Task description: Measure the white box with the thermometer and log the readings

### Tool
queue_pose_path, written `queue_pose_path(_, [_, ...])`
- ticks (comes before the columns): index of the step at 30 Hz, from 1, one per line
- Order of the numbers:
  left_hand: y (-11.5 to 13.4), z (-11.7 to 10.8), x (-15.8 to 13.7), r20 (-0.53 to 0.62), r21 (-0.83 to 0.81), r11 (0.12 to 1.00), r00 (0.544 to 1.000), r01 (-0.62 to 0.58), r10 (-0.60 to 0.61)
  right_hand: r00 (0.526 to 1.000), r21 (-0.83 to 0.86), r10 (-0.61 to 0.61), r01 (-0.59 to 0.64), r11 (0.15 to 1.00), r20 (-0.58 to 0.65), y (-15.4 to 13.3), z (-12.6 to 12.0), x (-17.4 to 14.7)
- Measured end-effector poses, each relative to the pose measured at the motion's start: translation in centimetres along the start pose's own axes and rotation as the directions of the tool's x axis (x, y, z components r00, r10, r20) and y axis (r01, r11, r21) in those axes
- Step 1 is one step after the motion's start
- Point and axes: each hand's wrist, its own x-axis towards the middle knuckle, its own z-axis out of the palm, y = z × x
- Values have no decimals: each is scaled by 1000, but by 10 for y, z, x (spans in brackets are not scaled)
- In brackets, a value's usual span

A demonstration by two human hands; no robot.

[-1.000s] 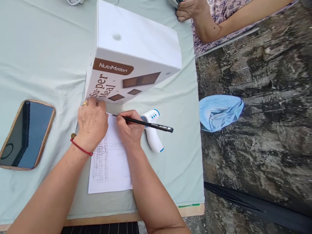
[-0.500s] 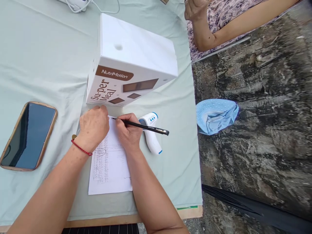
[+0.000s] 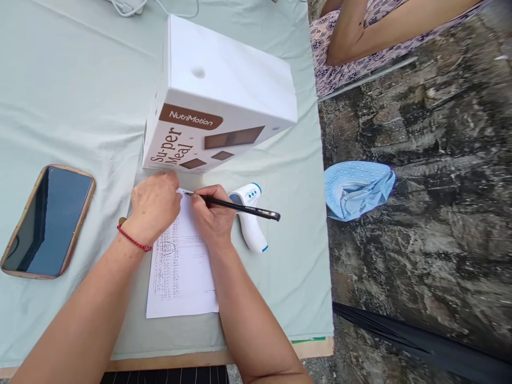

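Note:
My right hand grips a black pen, its tip down near the top edge of a printed sheet of paper. My left hand is curled closed over the sheet's upper left corner; its fingertips and anything in them are hidden. A red cord bracelet circles the left wrist. Just beyond both hands stands a white "NutriMotion Su-per Meal" box. Right of my pen hand, a white and blue handheld infrared thermometer lies on the pale green cloth.
A smartphone in a brown-edged case lies at the left. A white cable runs behind the box. Beyond the table's right edge are a light blue dotted fabric item and rough stone ground. Another person's bent arm shows at upper right.
The view has shifted slightly. The other person's arm has moved up, taking their hand out of the picture. My hands and the pen hold nearly the same positions over the paper.

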Motion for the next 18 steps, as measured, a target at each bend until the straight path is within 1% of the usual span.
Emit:
queue_pose_path(4, [-1, 0, 1, -18, 4, 1000, 999, -27, 27, 1000, 5, 11, -11, 1000, 2, 0, 0, 0])
queue_pose_path(10, [-3, 2, 2, -29, -14, 1000, 999, -26, 26, 1000, 14, 6, -7, 1000, 21, 0, 0, 1])
queue_pose_path(15, [1, -2, 0, 24, -2, 1000, 999, 23, -23, 1000, 9, 1, -2, 1000, 21, 0, 0, 0])
queue_pose_path(18, [3, -3, -1, 39, -6, 999, 999, 32, -32, 1000, 2, 1, -1, 1000, 27, 0, 0, 0])
